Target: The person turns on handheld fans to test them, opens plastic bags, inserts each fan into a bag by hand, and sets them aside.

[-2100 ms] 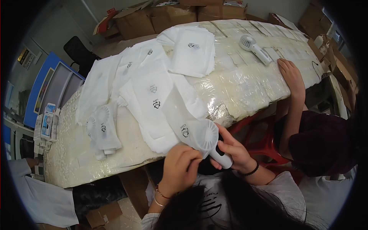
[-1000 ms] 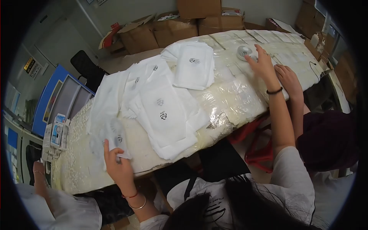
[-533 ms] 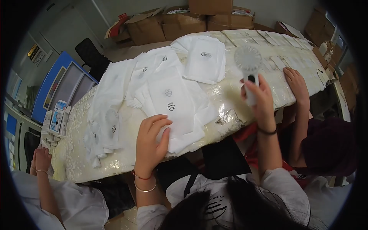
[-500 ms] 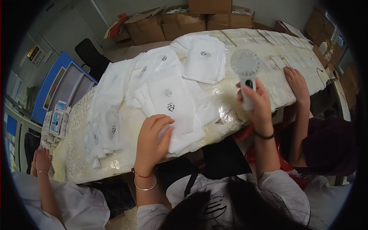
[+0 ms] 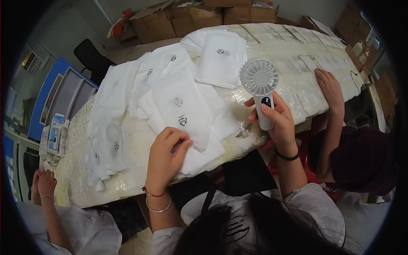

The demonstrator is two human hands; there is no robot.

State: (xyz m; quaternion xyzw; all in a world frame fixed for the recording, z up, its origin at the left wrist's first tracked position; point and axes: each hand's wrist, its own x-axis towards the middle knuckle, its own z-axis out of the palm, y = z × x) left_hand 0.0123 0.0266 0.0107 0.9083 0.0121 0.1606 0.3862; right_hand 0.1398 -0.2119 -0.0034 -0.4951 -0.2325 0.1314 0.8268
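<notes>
My right hand (image 5: 278, 117) is wrapped round the handle of a small grey handheld fan (image 5: 259, 77), held upright over the table's near edge. A lit digit shows on the dark panel of its handle, near my thumb. My left hand (image 5: 169, 148) pinches the near edge of a white plastic bag (image 5: 180, 100) printed with black marks. More white bags (image 5: 221, 59) lie in overlapping piles beyond it. To the left, wrapped fans in white bags (image 5: 111, 138) rest on the table.
The table (image 5: 293, 89) has a plastic-wrapped, taped top. Small product boxes (image 5: 55, 136) stand at its left end, near a co-worker's hands (image 5: 44, 182). On the right another co-worker's hand (image 5: 330, 89) rests on the table. Cardboard boxes (image 5: 197, 19) line the back.
The fan has come slightly left and lower, and its grille and lit digit now show sharply. My left thumb and fingers have closed on the bag's edge. The view has shifted a little.
</notes>
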